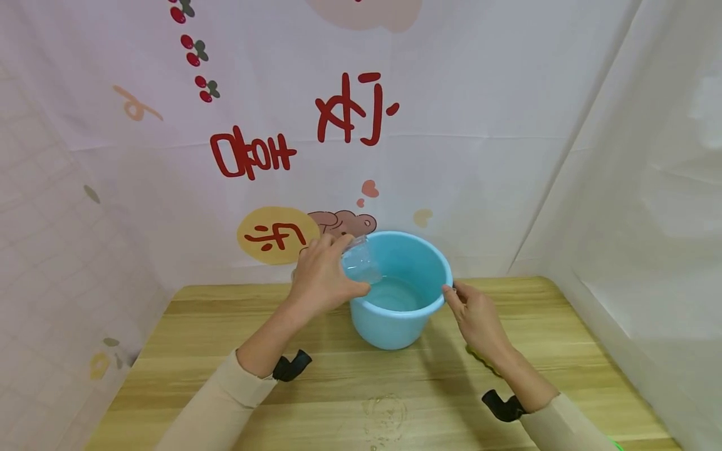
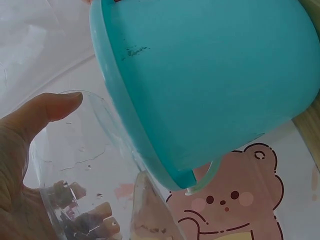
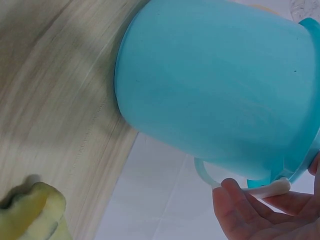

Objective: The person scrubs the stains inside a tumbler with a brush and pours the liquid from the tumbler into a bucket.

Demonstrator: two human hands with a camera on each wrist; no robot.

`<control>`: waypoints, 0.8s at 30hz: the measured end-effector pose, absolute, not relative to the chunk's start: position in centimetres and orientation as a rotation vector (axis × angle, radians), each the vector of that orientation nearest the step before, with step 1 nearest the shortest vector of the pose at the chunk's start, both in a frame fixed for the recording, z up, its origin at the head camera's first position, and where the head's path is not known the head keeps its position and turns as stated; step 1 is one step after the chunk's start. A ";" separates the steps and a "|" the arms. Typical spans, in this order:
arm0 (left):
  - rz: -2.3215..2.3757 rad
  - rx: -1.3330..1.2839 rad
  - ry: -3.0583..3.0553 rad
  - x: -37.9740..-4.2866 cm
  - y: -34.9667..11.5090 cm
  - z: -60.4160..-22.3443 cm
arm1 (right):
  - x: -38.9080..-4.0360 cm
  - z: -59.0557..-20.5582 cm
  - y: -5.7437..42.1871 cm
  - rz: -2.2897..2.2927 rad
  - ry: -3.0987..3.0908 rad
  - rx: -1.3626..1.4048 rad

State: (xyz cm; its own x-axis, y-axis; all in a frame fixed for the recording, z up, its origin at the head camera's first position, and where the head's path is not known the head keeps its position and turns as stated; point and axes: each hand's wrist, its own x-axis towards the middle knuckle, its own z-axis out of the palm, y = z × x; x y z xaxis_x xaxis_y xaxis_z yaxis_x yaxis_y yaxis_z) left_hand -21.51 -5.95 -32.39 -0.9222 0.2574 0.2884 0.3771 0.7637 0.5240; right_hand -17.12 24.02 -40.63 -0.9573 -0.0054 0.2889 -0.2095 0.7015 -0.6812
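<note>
My left hand (image 1: 323,272) grips a clear plastic cup (image 1: 361,260), its thumb and fingers spread round the wall. The cup is tipped sideways, mouth toward the inside of a light blue bucket (image 1: 402,329), at the bucket's left rim. In the left wrist view the clear cup (image 2: 80,145) overlaps the rim of the bucket (image 2: 215,75). The bucket stands upright on the table. At its right side my right hand (image 1: 479,319) holds the rim, thumb on top. The right wrist view shows its fingers (image 3: 240,210) at the white handle (image 3: 270,189) below the rim.
A wooden table (image 1: 254,401) carries the bucket near its back edge. A yellow-green object (image 3: 35,215) lies partly hidden beside my right forearm. Wet ring marks (image 1: 385,413) show toward the front. A printed white cloth (image 1: 479,125) hangs right behind the bucket.
</note>
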 end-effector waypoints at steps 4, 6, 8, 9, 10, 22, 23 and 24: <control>-0.837 -0.528 -2.765 -21.6 -5.8 -32.3 | -17.1 -40.6 24.1 1.102 -2.643 0.172; -0.812 -0.533 -2.767 -21.7 -5.7 -32.3 | -17.1 -40.6 24.1 1.097 -2.643 0.170; -0.796 -0.537 -2.769 -21.7 -5.7 -32.3 | -17.2 -40.6 24.1 1.095 -2.643 0.170; -0.788 -0.540 -2.769 -21.7 -5.6 -32.3 | -17.2 -40.6 24.1 1.095 -2.643 0.169; -0.781 -0.544 -2.770 -21.7 -5.6 -32.2 | -17.2 -40.6 24.1 1.094 -2.643 0.169; -0.710 -0.608 -2.779 -21.8 -5.5 -31.9 | -17.3 -40.5 23.9 1.094 -2.647 0.159; -0.706 -0.611 -2.783 -21.8 -5.5 -31.8 | -17.3 -40.5 23.9 1.101 -2.646 0.156; -0.702 -0.614 -2.787 -21.7 -5.5 -31.7 | -17.3 -40.5 23.9 1.107 -2.644 0.156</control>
State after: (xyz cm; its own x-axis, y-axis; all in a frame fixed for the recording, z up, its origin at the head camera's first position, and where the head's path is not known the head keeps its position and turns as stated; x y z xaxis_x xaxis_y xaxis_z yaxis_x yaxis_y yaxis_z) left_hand -21.74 -5.47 -31.72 -0.8931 0.3443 0.2896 0.4404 0.8006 0.4063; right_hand -17.25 23.91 -40.50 -0.9578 0.0049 0.2873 -0.2013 0.7023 -0.6828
